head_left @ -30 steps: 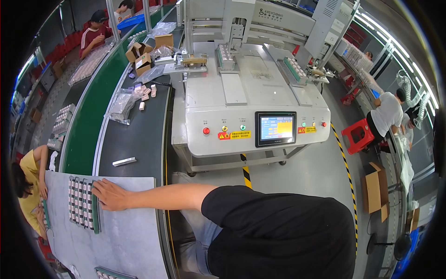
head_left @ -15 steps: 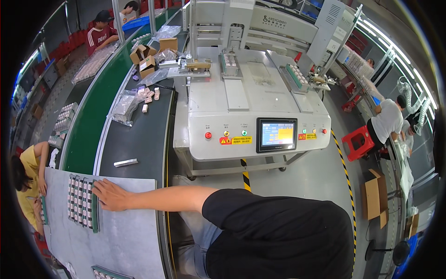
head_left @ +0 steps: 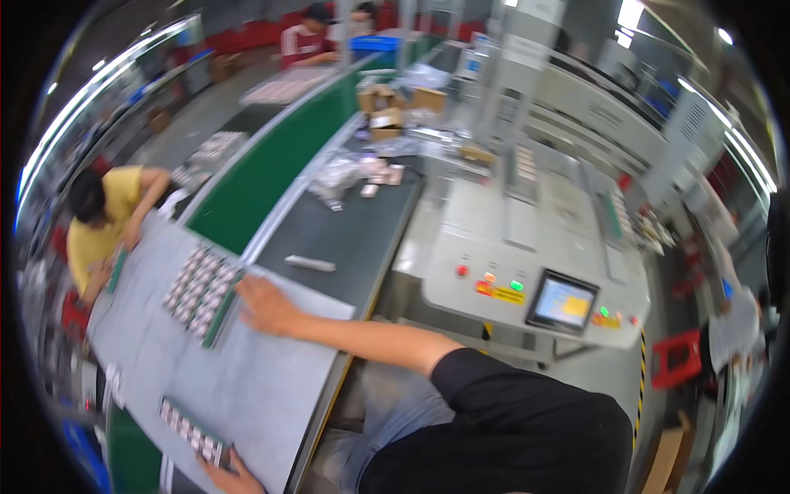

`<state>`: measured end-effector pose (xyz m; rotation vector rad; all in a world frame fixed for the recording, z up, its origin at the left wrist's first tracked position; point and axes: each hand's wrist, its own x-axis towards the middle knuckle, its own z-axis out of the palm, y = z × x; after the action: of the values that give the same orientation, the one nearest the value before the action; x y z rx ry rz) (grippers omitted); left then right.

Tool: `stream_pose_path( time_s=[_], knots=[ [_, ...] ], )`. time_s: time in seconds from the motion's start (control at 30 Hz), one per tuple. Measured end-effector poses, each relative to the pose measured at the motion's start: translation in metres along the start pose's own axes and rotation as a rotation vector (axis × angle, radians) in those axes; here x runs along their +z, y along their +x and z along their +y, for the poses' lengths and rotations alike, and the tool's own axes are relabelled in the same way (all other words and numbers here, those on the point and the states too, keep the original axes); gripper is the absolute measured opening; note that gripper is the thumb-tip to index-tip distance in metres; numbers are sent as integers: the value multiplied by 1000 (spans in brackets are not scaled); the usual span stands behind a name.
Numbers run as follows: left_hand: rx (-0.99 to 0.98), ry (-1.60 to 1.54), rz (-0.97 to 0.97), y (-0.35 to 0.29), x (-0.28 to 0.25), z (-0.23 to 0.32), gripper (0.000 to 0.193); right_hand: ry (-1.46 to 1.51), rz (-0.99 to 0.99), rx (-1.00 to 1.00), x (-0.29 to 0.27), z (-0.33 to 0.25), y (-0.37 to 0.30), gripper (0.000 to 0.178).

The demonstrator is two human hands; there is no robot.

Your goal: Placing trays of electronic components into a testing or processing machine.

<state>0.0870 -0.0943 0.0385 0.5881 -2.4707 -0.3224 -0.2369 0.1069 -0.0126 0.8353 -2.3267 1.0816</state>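
Largest in our view is a white metal machine (head_left: 473,210) at the upper right of the frame. Left of centre at the lower edge we have a flat pale-grey worktop (head_left: 255,379), likely chosen so trays lie level. On it, at centre left, lies a wide block of green-edged trays filled with pale pieces (head_left: 197,292), set close together, probably to keep the rows even. Nearer the bottom lies one narrow green tray of pale pieces (head_left: 188,428). Our right hand (head_left: 267,305) lies at the block's right side, fingertips at its green edge; blur leaves us unable to tell whether that grip is closed. Our left hand (head_left: 230,476), at the bottom edge, grasps the narrow tray's near end, where it seems handiest to steady it.
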Motion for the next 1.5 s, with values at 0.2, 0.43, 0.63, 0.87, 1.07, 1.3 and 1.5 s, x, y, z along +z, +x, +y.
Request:
stream_pose_path(
  time_s=[0.2, 0.43, 0.63, 0.87, 1.07, 1.3, 1.5],
  knots=[
    [-134, -66, -55, -9, 15, -22, 70, -116, -96, 46, -24, -6, 3, 27],
    [-180, -24, -75, -11, 13, -21, 74, -149, -158, -6, -22, -8, 7, 31],
    [-196, -32, -83, -10, 14, -15, 73, -138, -178, 7, -24, -4, 6, 29],
    [-189, -41, -83, -8, 12, -11, 72, -136, -197, 12, -23, -1, 5, 29],
    [-186, -30, -80, -9, 11, -15, 72, -109, -162, 4, -22, -5, 5, 27],
    [-165, -30, -89, -9, 14, -17, 72, -112, -150, 7, -22, -3, 5, 26],
    [-157, -9, -74, -11, 21, -25, 70, -89, -171, 16, -25, -2, 5, 26]
  ],
)
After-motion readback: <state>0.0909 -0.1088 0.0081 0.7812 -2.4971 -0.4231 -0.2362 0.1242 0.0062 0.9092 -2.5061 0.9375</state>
